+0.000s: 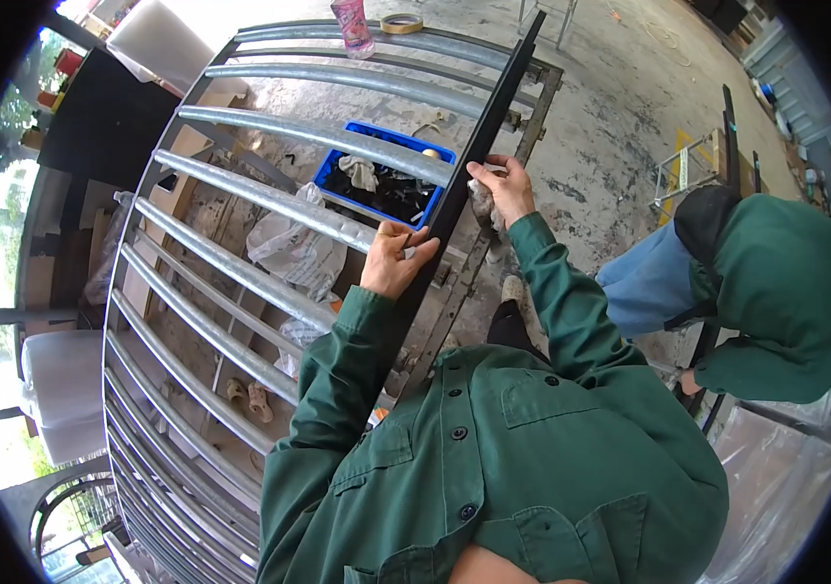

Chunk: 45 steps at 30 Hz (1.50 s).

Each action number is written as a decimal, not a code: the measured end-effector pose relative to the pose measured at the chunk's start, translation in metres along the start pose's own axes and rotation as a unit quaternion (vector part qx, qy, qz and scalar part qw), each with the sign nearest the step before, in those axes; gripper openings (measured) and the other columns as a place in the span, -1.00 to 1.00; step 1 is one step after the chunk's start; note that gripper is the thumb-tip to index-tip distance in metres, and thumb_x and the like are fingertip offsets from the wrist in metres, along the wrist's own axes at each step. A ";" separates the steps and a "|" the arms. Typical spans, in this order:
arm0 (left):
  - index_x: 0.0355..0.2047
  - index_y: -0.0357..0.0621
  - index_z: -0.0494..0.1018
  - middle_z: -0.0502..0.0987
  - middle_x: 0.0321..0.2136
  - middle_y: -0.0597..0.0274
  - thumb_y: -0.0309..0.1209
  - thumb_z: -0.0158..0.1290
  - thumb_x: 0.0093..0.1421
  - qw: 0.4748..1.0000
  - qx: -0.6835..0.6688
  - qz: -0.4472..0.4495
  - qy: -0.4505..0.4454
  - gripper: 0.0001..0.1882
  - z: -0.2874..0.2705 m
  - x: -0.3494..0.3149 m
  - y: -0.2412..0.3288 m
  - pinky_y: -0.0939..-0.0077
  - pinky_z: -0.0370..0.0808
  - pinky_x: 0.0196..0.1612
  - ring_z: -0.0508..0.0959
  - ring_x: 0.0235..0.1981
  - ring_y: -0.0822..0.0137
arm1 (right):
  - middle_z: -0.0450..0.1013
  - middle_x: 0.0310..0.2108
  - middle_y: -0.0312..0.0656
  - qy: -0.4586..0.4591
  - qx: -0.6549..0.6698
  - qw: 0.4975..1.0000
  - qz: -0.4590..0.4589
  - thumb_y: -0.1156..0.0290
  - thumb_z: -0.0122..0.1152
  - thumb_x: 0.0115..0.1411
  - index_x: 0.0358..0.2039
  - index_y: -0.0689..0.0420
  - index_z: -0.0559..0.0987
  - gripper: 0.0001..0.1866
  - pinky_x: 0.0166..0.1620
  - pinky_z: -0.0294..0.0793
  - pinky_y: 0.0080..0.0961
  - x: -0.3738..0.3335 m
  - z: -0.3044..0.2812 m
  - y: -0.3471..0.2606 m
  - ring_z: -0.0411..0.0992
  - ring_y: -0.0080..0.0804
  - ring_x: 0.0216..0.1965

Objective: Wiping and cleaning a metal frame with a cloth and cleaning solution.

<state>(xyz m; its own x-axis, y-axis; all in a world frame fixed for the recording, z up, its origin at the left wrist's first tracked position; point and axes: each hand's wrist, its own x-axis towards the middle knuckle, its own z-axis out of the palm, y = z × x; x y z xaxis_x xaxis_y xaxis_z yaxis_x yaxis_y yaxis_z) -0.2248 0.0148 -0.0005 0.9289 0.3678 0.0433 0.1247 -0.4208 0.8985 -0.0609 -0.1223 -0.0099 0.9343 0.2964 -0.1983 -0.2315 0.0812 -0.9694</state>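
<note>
We are steadying a long black bar [500, 99], which is slanting from upper right of centre toward lower centre; our left hand [397, 261] is pinching its left edge, our right hand [508, 191] grasping its right.

A long black bar [449, 209] slants across the ends of grey metal rails [318, 135].

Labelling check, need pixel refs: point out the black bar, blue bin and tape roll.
Black bar [451, 201]: head view, middle of its length.
Blue bin [386, 133]: head view, far rim.
Tape roll [402, 30]: head view, near side of the ring.
</note>
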 end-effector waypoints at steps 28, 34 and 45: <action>-0.06 0.02 0.44 0.39 -0.44 0.19 -0.13 0.17 -0.04 0.999 0.050 0.020 -0.003 -0.49 -0.007 -0.013 0.006 0.42 0.39 -0.35 0.44 -0.41 0.25 | 0.30 -0.45 -0.17 -0.025 -0.483 0.775 -0.406 0.46 0.11 0.04 -0.23 -0.16 0.59 -0.72 -0.42 0.39 -0.35 0.040 -0.012 -0.015 0.37 -0.23 -0.50; -0.07 0.04 0.45 0.38 -0.46 0.21 -0.14 0.18 -0.05 0.999 0.039 0.011 -0.004 -0.50 -0.008 -0.014 0.003 0.43 0.39 -0.35 0.44 -0.42 0.26 | 0.26 -0.41 -0.26 -0.110 -0.545 0.725 -0.407 0.56 0.11 -0.04 -0.20 -0.25 0.57 -0.59 -0.45 0.40 -0.35 0.009 -0.007 -0.033 0.37 -0.29 -0.49; -0.11 -0.05 0.46 0.41 -0.43 0.18 -0.06 0.18 -0.07 0.998 0.050 0.026 -0.003 -0.47 -0.011 -0.010 0.001 0.44 0.41 -0.34 0.47 -0.42 0.24 | 0.41 -0.48 -0.18 0.004 -0.431 0.824 -0.368 0.49 0.08 -0.05 -0.27 -0.09 0.61 -0.70 -0.36 0.42 -0.44 0.054 -0.016 -0.035 0.41 -0.31 -0.47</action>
<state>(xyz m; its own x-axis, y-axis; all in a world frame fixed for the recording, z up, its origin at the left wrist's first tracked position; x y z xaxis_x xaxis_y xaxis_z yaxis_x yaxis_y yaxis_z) -0.2374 0.0195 0.0045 0.9374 0.3376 0.0861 0.1092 -0.5194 0.8475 0.0023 -0.1239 0.0110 0.7378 0.4618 0.4923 0.6743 -0.4705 -0.5692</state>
